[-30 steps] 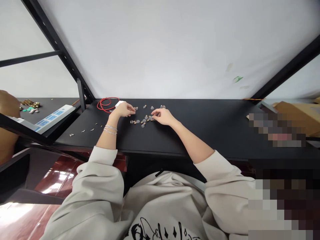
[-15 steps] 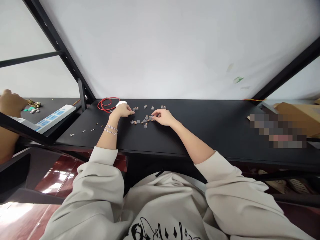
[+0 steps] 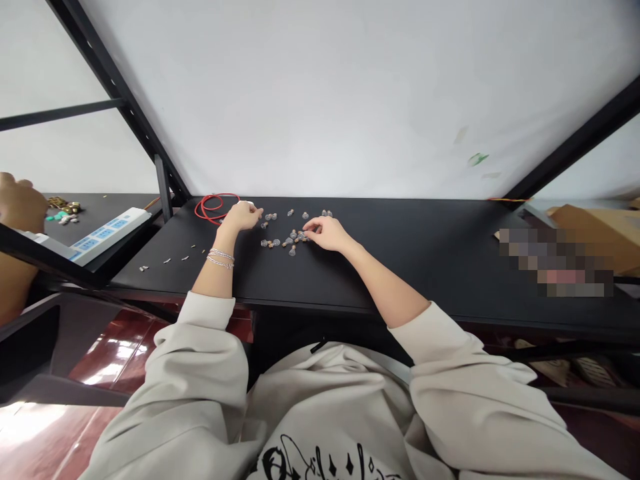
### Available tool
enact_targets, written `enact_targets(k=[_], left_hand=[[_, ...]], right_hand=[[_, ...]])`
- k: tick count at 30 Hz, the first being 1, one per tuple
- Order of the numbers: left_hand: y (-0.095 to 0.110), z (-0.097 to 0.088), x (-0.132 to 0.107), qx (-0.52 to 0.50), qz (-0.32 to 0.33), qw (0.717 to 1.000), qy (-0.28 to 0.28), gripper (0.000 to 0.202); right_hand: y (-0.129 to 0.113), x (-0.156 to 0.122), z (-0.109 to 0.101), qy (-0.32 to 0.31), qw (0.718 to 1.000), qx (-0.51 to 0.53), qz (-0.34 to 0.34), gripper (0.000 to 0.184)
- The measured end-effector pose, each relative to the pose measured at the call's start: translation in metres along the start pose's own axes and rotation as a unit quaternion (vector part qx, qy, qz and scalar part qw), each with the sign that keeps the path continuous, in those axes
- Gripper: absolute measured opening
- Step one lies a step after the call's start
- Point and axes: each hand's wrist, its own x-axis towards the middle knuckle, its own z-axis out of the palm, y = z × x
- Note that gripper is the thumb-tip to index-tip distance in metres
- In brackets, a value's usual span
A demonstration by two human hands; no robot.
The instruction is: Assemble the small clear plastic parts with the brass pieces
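Several small clear glass bottles (image 3: pixel 293 251) with cork-coloured stoppers lie on the black tabletop in front of me. My left hand (image 3: pixel 244 216) hovers at the left of the group, fingers apart and holding nothing. Just below its fingertips lies one small bottle (image 3: pixel 264 225). My right hand (image 3: pixel 327 234) rests at the right side of the central cluster, thumb and index finger closed about a small bottle (image 3: pixel 302 237) at its edge. The fingers partly hide that bottle.
A red cable (image 3: pixel 213 208) lies coiled behind my left hand beside a white object (image 3: pixel 246 203). Small pale bits (image 3: pixel 167 261) are scattered at the left. A power strip (image 3: pixel 110 233) and another person's hand (image 3: pixel 23 205) are farther left. A cardboard box (image 3: pixel 600 237) stands right.
My left hand has let go of a small bottle and lifted slightly up and left, leaving the bottle on the table. The right hand has hardly moved.
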Motion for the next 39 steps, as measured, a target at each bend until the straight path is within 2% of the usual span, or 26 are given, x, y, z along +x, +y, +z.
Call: enact_targets(k=[2, 7, 12, 16, 20, 24, 29, 32, 35, 37, 39], left_hand=[[0.005, 0.000, -0.003, -0.003, 0.021, 1.000, 0.010, 0.022], [0.023, 0.005, -0.012, -0.041, 0.089, 0.995, -0.023, 0.020], [0.036, 0.017, -0.018, -0.080, 0.128, 0.985, -0.083, 0.021], [0.045, 0.020, -0.021, -0.078, 0.148, 0.979, -0.115, 0.020], [0.054, 0.016, -0.029, -0.131, 0.176, 0.964, -0.151, 0.032], [0.062, 0.017, -0.036, -0.200, 0.194, 0.941, -0.191, 0.042], [0.063, 0.020, -0.033, -0.217, 0.186, 0.947, -0.148, 0.031], [0.056, 0.015, -0.027, -0.167, 0.180, 0.966, -0.076, 0.025], [0.046, 0.008, -0.019, -0.083, 0.163, 0.983, -0.007, 0.022], [0.038, 0.007, -0.014, -0.027, 0.152, 0.988, 0.004, 0.016], [0.031, 0.010, -0.009, 0.012, 0.151, 0.988, -0.007, 0.010]], right_hand=[[-0.002, -0.001, 0.000, 0.004, 1.000, -0.003, -0.015, 0.011], [-0.005, -0.004, 0.006, 0.010, 0.997, -0.028, -0.065, 0.017], [-0.005, -0.005, 0.011, -0.007, 0.997, -0.042, -0.068, 0.018], [-0.006, -0.004, 0.007, 0.003, 0.997, -0.043, -0.064, 0.011], [-0.010, -0.004, 0.003, 0.028, 0.998, 0.013, -0.045, 0.013], [-0.014, -0.006, 0.004, 0.062, 0.993, 0.078, -0.056, 0.018], [-0.018, -0.007, 0.008, 0.097, 0.986, 0.126, -0.055, 0.023], [-0.017, -0.006, 0.008, 0.102, 0.983, 0.143, -0.053, 0.032], [-0.015, -0.005, 0.007, 0.122, 0.983, 0.131, -0.045, 0.033], [-0.013, -0.005, 0.006, 0.130, 0.982, 0.127, -0.046, 0.032], [-0.012, -0.004, 0.006, 0.134, 0.982, 0.126, -0.051, 0.031]])
